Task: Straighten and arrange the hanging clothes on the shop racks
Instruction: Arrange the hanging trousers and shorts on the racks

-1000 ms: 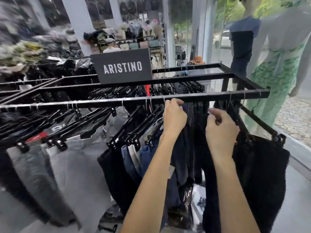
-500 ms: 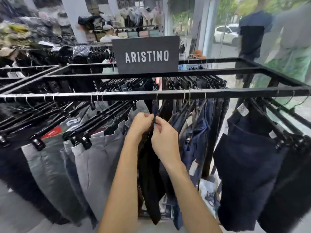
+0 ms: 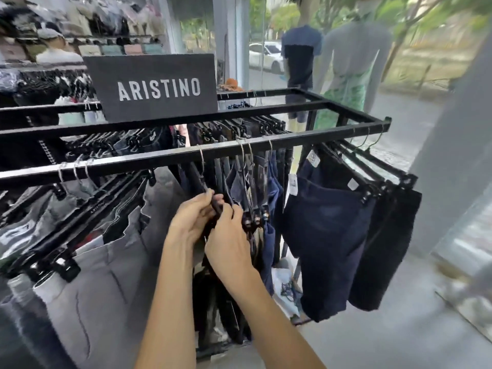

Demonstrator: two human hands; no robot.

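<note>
Head view: our left hand (image 3: 191, 222) and right hand (image 3: 229, 243) both curl fingers round a black plastic clip hanger (image 3: 198, 179) on the black metal rack rail (image 3: 133, 162), grey trousers (image 3: 106, 275) crowding leftward, bare rail open towards navy shorts (image 3: 324, 235) at the right end

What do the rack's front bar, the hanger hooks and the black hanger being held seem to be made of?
Front bar: likely black-painted metal; square edges, soft sheen.
Hanger hooks: bare steel wire, probably; thin, silvery, shiny.
Black hanger: seemingly plastic, smooth and dark; blur leaves it open.

Matt blk metal rack (image 3: 186, 155), shiny wire hooks (image 3: 201, 158), cloth shorts (image 3: 324, 235)
</note>
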